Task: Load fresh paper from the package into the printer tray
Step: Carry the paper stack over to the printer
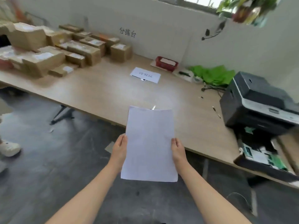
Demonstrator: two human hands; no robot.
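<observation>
I hold a stack of white paper (pixel 149 143) flat in front of me, over the table's front edge. My left hand (pixel 120 147) grips its left edge and my right hand (pixel 178 150) grips its right edge. The dark grey printer (pixel 257 102) stands at the right end of the table. Its paper tray (pixel 265 160) is pulled out toward me below it, with white and green parts showing inside. The stack is well to the left of the tray. No paper package is in view.
A long wooden table (pixel 100 89) carries several cardboard boxes (pixel 53 49) at the far left, a labelled white sheet (pixel 145 75), a red basket (pixel 166 63) and green bags (pixel 213 74). Another person's shoe (pixel 8 147) stands on the grey floor at left.
</observation>
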